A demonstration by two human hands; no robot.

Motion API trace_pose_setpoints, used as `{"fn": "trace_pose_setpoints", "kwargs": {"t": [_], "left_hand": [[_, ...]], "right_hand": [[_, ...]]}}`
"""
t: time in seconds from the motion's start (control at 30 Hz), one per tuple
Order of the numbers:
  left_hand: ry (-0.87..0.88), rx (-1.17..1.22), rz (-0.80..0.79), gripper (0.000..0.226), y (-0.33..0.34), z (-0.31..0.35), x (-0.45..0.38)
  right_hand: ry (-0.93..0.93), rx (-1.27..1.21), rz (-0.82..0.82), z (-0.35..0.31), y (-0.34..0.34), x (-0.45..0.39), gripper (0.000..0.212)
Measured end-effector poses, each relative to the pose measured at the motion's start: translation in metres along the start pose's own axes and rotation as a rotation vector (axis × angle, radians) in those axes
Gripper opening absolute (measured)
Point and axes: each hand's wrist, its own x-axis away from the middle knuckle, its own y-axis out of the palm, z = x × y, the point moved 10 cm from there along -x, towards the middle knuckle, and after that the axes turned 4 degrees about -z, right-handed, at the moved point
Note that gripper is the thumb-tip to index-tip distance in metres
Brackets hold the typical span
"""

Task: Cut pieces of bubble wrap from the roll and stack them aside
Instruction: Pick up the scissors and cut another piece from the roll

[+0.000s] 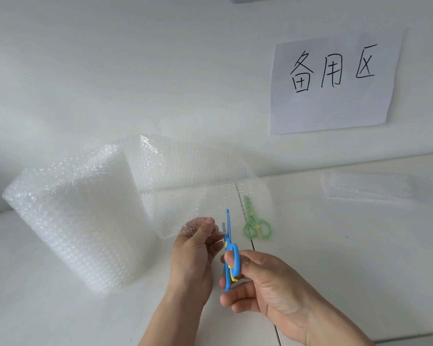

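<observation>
Trailing from the roll (70,221) across the table (335,245), bubble wrap (193,196), light, limp, slippery: left hand (193,255) pinches its near edge, right hand (265,280) grips open blue scissors (229,248); hold taut beside cut.

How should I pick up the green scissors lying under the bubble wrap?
Take the green scissors by their two handle rings, the end nearest you, reaching in from the near edge of the bubble wrap sheet that covers them. The blades point away toward the wall, so your fingers probably stay clear.

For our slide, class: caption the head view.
Left hand holds bubble wrap; right hand opens blue scissors to cut.
</observation>
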Motion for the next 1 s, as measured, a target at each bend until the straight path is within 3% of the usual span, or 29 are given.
{"fn": "trace_pose_setpoints", "kwargs": {"t": [0.2,1.0], "left_hand": [[-0.032,-0.055,-0.020,0.018,0.005,-0.002,0.002],[-0.039,-0.042,-0.081,0.014,0.012,-0.002,0.005]], "right_hand": [[-0.009,0.014,0.005,0.000,0.001,-0.002,0.052],[-0.053,0.036,0.031,-0.006,-0.004,0.000,0.037]]}}
